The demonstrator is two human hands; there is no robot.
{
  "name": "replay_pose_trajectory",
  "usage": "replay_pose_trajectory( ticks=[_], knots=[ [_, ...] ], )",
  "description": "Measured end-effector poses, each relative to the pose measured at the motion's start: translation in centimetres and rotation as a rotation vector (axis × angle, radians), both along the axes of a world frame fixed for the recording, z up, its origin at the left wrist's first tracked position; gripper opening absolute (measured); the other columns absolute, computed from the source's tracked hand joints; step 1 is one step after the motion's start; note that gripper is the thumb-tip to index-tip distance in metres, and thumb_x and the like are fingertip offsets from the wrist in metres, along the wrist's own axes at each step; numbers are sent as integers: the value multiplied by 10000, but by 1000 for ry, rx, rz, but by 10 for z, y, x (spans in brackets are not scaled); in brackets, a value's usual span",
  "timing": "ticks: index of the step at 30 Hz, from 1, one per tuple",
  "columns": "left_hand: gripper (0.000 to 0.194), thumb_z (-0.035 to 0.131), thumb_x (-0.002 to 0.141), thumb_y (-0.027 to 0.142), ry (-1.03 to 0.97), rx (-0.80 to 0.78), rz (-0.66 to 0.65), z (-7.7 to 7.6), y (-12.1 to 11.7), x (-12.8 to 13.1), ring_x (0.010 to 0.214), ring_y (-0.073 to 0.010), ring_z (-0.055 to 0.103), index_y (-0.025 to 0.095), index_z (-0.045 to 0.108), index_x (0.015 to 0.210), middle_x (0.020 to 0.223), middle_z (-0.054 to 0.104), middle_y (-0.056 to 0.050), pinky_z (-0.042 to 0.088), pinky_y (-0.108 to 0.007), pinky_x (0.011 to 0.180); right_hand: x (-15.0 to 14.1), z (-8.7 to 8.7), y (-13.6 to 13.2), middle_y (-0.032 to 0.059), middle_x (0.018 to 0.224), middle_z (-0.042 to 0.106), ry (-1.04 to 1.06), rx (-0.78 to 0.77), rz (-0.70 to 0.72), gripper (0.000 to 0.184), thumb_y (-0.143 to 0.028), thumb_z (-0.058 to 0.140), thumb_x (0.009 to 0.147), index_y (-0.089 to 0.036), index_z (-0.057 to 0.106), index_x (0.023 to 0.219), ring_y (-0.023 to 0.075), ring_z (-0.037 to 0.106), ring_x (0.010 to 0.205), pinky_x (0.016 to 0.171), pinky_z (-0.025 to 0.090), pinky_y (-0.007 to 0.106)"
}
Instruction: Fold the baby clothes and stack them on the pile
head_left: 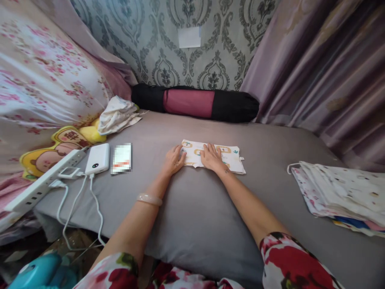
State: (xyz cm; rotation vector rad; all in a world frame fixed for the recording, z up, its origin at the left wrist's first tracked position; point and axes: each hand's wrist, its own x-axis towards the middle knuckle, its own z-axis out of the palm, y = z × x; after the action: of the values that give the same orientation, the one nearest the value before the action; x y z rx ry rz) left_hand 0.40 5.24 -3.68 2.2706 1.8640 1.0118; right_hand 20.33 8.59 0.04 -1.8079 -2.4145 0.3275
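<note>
A folded white cloth [236, 151] with yellow and green printed figures lies flat on the grey-covered surface in front of me. My right hand [211, 156] rests palm down on its middle, fingers spread. At the cloth's left end is my left hand [174, 159], its fingers stretched out along that edge and the thumb reaching over it. A small pale tag [242, 158] sticks out from the cloth's right side. The underside of the cloth and its lower layers are hidden.
A stack of folded printed cloths [339, 192] lies at the right. On the left are a power strip [45, 182], a white power bank [98, 157] with cables, a blurred-out card [121, 158] and a crumpled cloth [120, 114]. A black-and-maroon roll bag [189, 103] lies along the wall.
</note>
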Motion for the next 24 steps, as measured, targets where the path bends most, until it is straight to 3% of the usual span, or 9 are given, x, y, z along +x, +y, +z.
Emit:
replay_pose_trajectory(
  ticks=[5, 12, 24],
  knots=[
    [353, 429, 950, 341, -6, 27, -1, -3, 1, -1, 1164, -246, 564, 164, 509, 1244, 1225, 605, -140, 447, -411, 1023, -18, -4, -2, 168, 1579, 233, 28, 45, 4, 590, -393, 191, 994, -94, 333, 1482, 295, 160, 1459, 1152, 78, 563],
    [356, 456, 936, 336, -11, 53, 17, -6, 2, -2, 1123, -253, 581, 149, 512, 1233, 1199, 614, -148, 463, -409, 995, -19, -9, -3, 155, 1575, 252, 1, 70, -8, 594, -418, 179, 997, -117, 341, 1482, 285, 181, 1451, 1147, 82, 558],
    [320, 456, 941, 322, -45, 76, 41, -8, 3, -3, 1072, -244, 603, 153, 527, 1203, 1128, 639, -146, 478, -403, 961, -39, -1, -2, 162, 1574, 251, 53, 47, 31, 576, -366, 215, 992, -89, 331, 1483, 284, 172, 1457, 1157, 95, 543]
  ],
)
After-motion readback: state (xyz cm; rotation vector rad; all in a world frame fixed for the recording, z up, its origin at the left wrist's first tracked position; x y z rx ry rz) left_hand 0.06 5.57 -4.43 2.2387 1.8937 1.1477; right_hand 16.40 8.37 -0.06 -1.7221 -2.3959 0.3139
